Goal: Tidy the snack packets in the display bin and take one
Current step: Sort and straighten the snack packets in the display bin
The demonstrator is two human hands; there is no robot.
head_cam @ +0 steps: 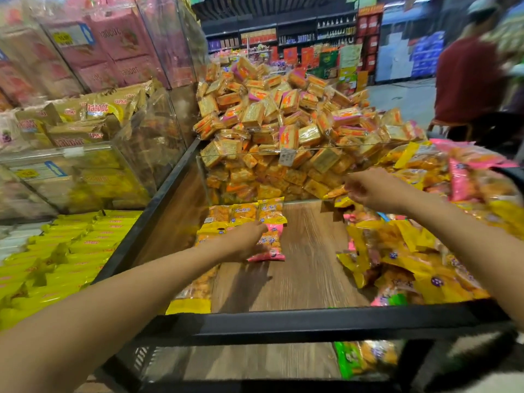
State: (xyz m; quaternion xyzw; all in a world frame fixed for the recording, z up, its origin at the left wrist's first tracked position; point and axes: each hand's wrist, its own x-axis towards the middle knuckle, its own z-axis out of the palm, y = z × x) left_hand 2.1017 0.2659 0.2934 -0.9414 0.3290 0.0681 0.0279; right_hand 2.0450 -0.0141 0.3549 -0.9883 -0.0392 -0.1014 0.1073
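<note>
Pink packet point(270, 245): lies flat on the wood floor of the display bin point(297, 319), at the near end of a neat row of yellow packets point(245, 212).
Left grip: left hand point(241, 241) lies over the pink packet's left edge, fingers on it; whether they curl round it cannot be told.
Right grip: right hand point(374, 190) reaches to the far right of the bin, fingers bent at an orange packet point(336, 192); blur hides whether it is held.
Loose pile point(402, 259): yellow and pink packets heaped along the bin's right side, well apart from the left hand.
Far: biscuit packs point(283, 114) heaped behind a clear divider point(272, 154).
Left: yellow bars point(71, 251) in the neighbouring section.
</note>
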